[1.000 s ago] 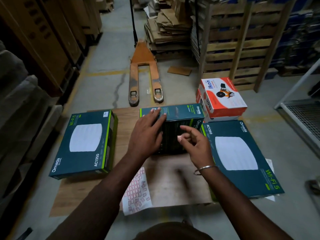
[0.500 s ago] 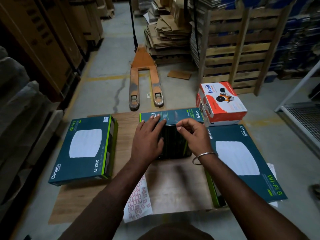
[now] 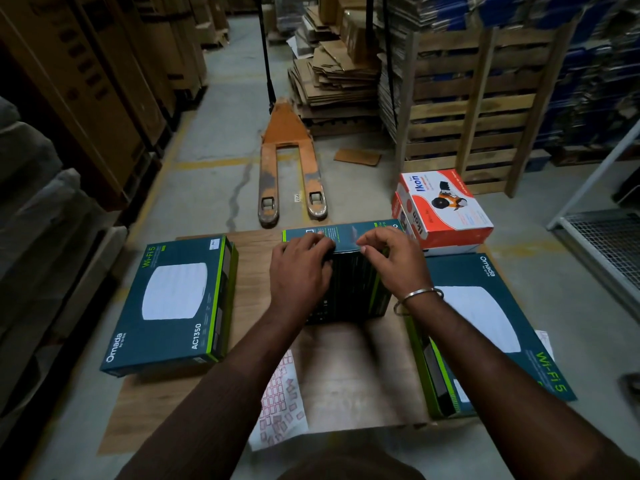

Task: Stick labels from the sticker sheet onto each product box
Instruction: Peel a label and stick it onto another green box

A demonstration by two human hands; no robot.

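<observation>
Head view. Centre box (image 3: 346,282), dark teal, stands on edge at the far-middle of the wooden board (image 3: 252,271), its long axis running left to right; print on its upper face is too blurred to read. Left hand (image 3: 299,268) lies palm-down over its upper near edge, fingers slightly bent and pressing; right hand (image 3: 391,258) curls its fingertips onto the same edge, wrist bearing a metal bangle (image 3: 415,296). Flat boxes at the left edge (image 3: 173,303) and right edge (image 3: 485,323) read "Omada", "Wi-Fi 5", "AC1350". Red "Ikon" box (image 3: 446,209) sits at the far-right corner. Sticker sheet (image 3: 280,403) lies at the near edge.
</observation>
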